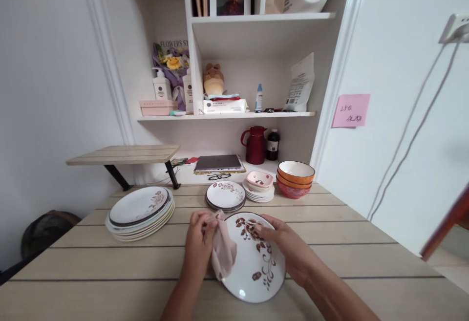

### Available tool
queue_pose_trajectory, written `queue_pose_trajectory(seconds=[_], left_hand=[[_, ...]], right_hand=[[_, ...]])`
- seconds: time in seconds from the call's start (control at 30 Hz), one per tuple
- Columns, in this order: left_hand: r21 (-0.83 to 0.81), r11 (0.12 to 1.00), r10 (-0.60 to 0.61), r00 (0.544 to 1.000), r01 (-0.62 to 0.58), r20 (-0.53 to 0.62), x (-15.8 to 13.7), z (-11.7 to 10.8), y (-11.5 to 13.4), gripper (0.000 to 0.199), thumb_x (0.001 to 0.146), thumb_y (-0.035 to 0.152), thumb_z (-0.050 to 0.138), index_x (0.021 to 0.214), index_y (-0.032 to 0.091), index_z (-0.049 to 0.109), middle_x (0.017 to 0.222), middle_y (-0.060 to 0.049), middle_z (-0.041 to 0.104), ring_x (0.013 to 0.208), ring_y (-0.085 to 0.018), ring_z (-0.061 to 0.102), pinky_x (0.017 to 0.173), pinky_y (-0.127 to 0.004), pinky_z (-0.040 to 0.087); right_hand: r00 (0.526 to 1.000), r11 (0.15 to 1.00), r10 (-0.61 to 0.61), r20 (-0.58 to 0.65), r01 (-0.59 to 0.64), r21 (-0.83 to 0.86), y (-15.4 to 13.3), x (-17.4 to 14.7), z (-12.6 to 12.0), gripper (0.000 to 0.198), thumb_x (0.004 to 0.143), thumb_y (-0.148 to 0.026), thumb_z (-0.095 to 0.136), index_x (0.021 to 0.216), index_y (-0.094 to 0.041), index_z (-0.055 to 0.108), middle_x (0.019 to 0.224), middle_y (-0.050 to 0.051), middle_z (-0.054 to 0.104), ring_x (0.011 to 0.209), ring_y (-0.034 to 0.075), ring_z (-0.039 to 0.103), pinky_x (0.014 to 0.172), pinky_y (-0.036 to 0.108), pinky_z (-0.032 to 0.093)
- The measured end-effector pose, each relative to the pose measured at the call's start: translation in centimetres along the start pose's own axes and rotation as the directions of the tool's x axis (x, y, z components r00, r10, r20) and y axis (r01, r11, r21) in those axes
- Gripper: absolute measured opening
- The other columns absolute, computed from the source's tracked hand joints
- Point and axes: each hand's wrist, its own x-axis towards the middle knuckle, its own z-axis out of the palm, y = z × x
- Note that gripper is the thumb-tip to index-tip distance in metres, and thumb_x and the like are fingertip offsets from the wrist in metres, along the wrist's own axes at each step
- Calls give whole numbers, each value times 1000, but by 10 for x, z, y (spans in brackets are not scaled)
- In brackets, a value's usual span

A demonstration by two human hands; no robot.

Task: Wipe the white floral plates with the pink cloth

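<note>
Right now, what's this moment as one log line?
left hand: holding pink cloth; right hand: gripping patterned plate; cloth: at plate's edge; behind: stacked bowls

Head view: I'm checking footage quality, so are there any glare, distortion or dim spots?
Head view: a small glare spot near the lower rim of the nearest floral plate; head view: white trims splay outward toward the top, probably wide-angle distortion; head view: the dark object at lower left is too dim to identify.
</note>
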Motion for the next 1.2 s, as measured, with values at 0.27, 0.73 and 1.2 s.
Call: queue_pose_trajectory(seconds=[0.27, 0.73, 1.2], left_hand=[[-159, 967, -146, 943, 200, 299, -12, 4, 22, 43, 85, 50, 49, 115, 22, 62, 114, -7, 65, 103, -21, 59, 89, -29, 44], [-354, 839, -398, 910, 413, 119, -16, 24, 13, 42, 64, 46, 75, 89, 15, 62, 69, -2, 64, 58, -13, 58, 55, -23, 47], [-725, 478, -421, 854, 496, 307, -46, 62, 28, 44, 74, 42, 69, 111, 19, 60, 99, -10, 70, 83, -18, 67, 68, -25, 51]], right_hand=[[998, 999, -35, -43, 34, -34, 1, -3, 8, 29, 71, -29, 71, 96, -17, 63, 82, 8, 73, 68, 19, 66, 64, 30, 51], [965, 972, -181, -188, 205, 113, 11, -8, 25, 35, 68, -31, 74, 98, -16, 63, 75, 5, 71, 62, 18, 64, 61, 30, 51], [909, 855, -200, -365, 344, 388, 7, -1, 25, 61, 66, -29, 77, 122, -23, 55, 104, 7, 72, 88, 25, 68, 79, 40, 54]])
